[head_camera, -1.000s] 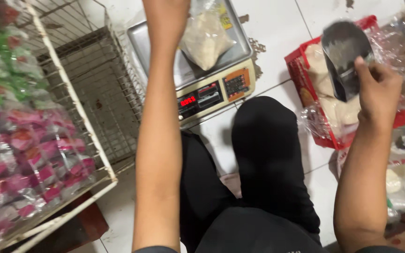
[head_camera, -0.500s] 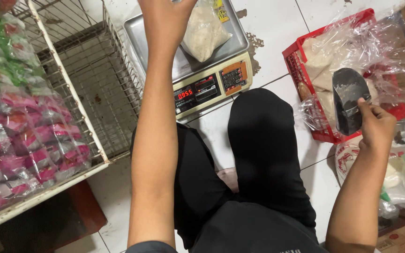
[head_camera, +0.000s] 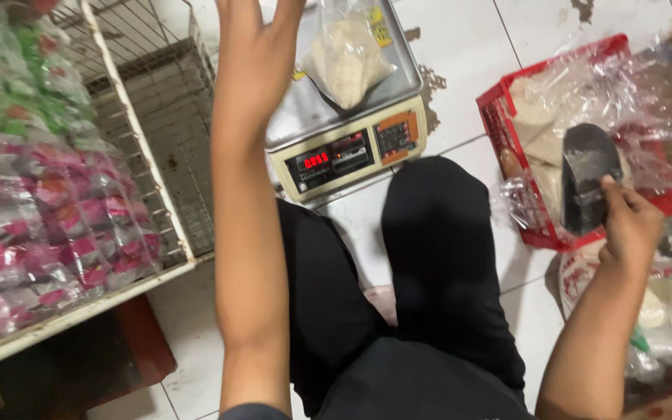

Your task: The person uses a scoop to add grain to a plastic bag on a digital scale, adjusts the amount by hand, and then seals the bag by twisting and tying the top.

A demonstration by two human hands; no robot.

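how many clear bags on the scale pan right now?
1. A single clear bag of pale powder lies on the scale pan, toward its right side, beside the left hand. The pan's top edge is cut off, so another could sit out of view.

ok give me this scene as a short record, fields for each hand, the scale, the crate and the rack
left hand: raised over the scale, open, holding nothing
right hand: grips dark scoop, blade in the crate
scale: on tiled floor, red lit display, clear bag of pale powder on its tray
crate: red, plastic-lined, pale contents
rack: white wire, stacked with pink and green packets
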